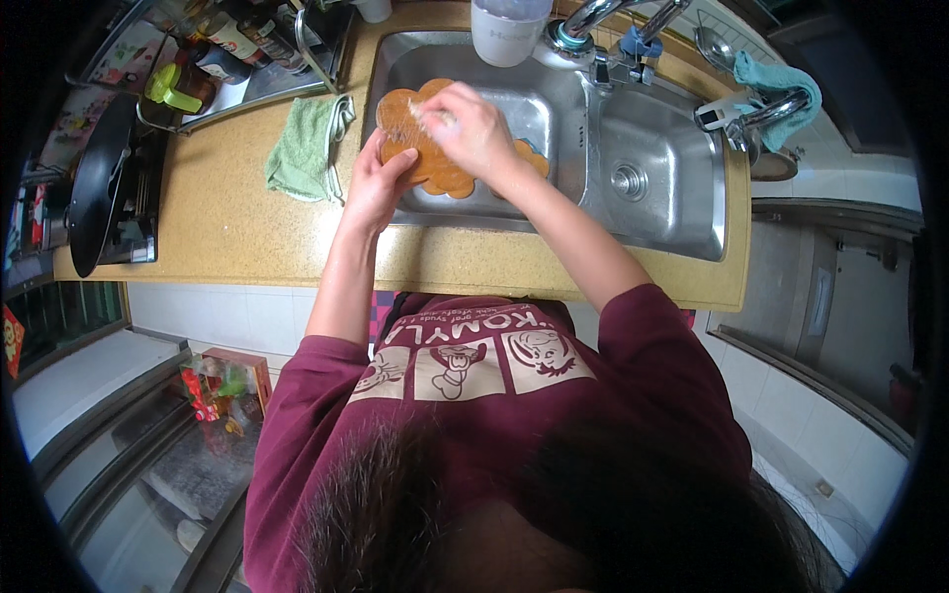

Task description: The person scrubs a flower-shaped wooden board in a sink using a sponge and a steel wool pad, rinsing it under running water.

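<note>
Over the left basin of a stainless steel double sink [485, 215], my left hand [379, 174] grips a flower-shaped orange-brown board [426, 167] by its lower left edge, thumb on top. My right hand [471, 133] is closed on a small pale object, blurred and mostly hidden by the fingers, and presses it against the board's upper face. Wet streaks show on that face. Another orange-brown piece with a scalloped edge [532, 157] lies in the same basin, partly behind my right wrist.
A green cloth [308, 148] lies on the counter left of the sink. Beyond it stand a rack with bottles [230, 44] and a black wok [100, 193]. A white water filter [504, 30] and a faucet [586, 30] overhang the sink's back edge. The right basin has a drain [629, 180].
</note>
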`<state>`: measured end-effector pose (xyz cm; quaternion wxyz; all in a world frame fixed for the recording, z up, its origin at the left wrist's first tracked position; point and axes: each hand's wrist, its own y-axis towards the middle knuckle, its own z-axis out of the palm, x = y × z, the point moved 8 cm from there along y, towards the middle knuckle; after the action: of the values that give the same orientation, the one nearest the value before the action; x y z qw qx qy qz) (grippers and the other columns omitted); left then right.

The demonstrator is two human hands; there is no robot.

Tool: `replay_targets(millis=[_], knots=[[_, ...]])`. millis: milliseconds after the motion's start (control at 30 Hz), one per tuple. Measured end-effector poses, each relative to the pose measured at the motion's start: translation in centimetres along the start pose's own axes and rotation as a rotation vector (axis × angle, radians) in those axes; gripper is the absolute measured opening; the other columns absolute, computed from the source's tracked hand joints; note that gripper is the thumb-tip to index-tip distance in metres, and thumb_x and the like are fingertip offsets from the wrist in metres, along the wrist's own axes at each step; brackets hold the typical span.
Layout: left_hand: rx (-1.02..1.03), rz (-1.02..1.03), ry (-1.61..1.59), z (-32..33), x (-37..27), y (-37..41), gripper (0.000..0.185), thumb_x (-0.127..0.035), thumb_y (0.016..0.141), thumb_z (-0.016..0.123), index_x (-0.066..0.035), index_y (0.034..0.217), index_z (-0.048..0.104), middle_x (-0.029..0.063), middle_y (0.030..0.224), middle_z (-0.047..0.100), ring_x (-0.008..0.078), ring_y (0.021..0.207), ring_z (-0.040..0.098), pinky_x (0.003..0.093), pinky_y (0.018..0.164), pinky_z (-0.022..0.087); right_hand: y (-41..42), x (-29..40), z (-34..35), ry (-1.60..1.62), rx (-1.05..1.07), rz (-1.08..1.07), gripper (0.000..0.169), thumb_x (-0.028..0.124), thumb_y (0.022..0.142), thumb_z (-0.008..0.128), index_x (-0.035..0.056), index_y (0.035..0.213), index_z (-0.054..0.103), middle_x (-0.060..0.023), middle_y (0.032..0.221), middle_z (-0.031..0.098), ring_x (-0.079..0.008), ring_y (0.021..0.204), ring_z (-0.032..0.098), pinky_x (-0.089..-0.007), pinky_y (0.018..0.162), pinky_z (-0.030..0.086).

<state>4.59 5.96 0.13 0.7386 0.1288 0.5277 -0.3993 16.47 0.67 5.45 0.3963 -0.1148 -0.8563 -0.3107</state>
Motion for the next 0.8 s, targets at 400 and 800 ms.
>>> replay_targets(millis=[400,800], knots=[[0.014,0.027,0.008,0.1,0.0,0.1,0.041,0.001,0.083,0.047,-0.001,0.124,0.039,0.0113,0.113,0.053,0.0209,0.1,0.056,0.0371,0.082,0.05,0.6,-1.9,0.3,0.026,-0.002,0.112,0.012,0.017,0.077,0.058,0.0058,0.081,0.058,-0.0119,0.086,0.059,-0.0324,0.076,0.06,-0.0401,0.067,0.048],[-0.016,0.041,-0.014,0.3,-0.6,0.3,0.038,0.0,0.082,0.05,-0.001,0.118,0.041,0.0094,0.107,0.055,0.0165,0.093,0.057,0.0287,0.076,0.051,1.1,-1.3,-0.7,-0.071,-0.049,0.074,0.012,0.015,0.076,0.059,0.0044,0.079,0.062,-0.0122,0.082,0.06,-0.032,0.075,0.061,-0.0399,0.067,0.049]])
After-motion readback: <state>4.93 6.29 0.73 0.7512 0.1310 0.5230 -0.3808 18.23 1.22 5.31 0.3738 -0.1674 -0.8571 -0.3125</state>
